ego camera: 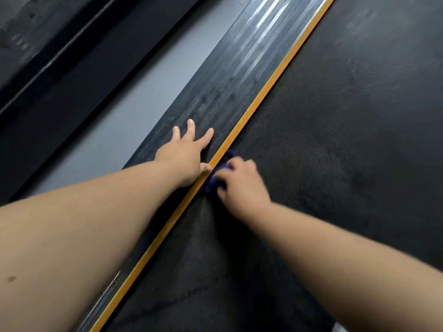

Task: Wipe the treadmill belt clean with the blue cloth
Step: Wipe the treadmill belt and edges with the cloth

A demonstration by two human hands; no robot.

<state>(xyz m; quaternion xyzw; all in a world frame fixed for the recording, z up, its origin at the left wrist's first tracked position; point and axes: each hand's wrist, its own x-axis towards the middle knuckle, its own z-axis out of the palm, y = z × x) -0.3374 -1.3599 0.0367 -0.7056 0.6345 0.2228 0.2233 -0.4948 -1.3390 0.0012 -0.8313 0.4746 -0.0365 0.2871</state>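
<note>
A: How is the blue cloth [215, 182] held?

B: It is gripped by the right hand [242, 185], whose fingers are curled over it. The cloth is bunched into a small wad, and only its dark blue edges are seen beside the fingers. The hand is blurred, so the exact finger placement cannot be told.

A: Where is the cloth found?

B: It is pressed on the treadmill belt [335, 140], at the belt's left edge, just beside the orange strip [275, 82].

A: And the left hand [184, 154]?

B: Nothing is held by it. It is laid flat, fingers spread, on the ribbed side rail [227, 80], with the thumb at the orange strip.

A: How is the cloth expected to handle?

B: It is judged to be soft, light and limp, so it is easily folded under the palm. The belt looks textured, so some drag is expected, and the wad may be pulled out of the grip if only a corner is pinched. It is best taken at the middle, with the palm on top. Dull smears are seen further along the belt, so much wiping is judged to remain.
</note>
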